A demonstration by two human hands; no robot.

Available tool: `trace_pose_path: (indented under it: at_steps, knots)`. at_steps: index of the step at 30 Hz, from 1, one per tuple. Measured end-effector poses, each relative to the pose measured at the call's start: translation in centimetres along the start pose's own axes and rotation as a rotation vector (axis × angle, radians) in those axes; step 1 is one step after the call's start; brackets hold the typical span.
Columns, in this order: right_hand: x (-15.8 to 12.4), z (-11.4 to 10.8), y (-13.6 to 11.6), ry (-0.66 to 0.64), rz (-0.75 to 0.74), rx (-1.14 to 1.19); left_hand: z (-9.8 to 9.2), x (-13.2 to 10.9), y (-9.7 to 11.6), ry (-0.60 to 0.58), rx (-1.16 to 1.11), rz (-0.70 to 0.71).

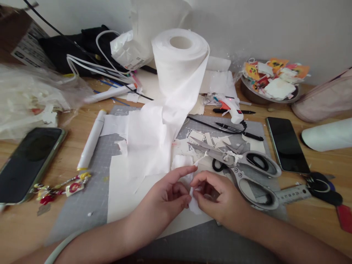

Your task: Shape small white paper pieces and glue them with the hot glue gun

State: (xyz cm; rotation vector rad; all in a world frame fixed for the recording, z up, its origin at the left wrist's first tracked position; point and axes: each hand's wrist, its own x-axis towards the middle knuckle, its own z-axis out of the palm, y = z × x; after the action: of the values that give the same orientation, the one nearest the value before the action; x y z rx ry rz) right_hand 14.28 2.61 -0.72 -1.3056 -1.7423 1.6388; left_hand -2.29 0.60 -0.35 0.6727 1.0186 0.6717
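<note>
Between my hands is a small white piece of tissue (194, 206), partly hidden by the fingers. My right hand (222, 200) pinches it between thumb and forefinger. My left hand (169, 194) meets its left edge with thumb and curled fingers, while the left forefinger stretches out above. Under both hands lies a cream sheet of paper (123, 198). Just beyond them a large toilet paper roll (176, 69) stands upright, its loose strip (148, 139) trailing down onto the sheet. A folded white wad (182, 160) rests near my left fingertips.
Large grey scissors (242, 161) and paper scraps (209, 139) lie right of my hands on a grey cutting mat (90, 187). Behind is a white glue gun (233, 112). Phones (287, 145) lie on both sides. A marker (92, 141) and metal bowl (269, 93) stand farther out.
</note>
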Motion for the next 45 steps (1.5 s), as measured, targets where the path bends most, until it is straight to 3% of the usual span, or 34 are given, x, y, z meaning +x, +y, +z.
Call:
trace_pose_path:
  at_steps: [17, 27, 36, 45]
  knots:
    - [0.21, -0.27, 0.14, 0.161, 0.005, 0.009, -0.01, -0.17, 0.03, 0.017, 0.100, 0.042]
    - [0.07, -0.30, 0.16, -0.051, -0.020, 0.002, -0.17, -0.09, 0.07, -0.014, -0.013, 0.013]
    - [-0.04, -0.39, 0.31, -0.024, 0.000, 0.058, 0.12, -0.18, 0.60, 0.009, -0.089, 0.048]
    - [0.05, -0.19, 0.38, 0.040, -0.002, 0.075, -0.01, -0.22, 0.31, -0.014, 0.023, 0.113]
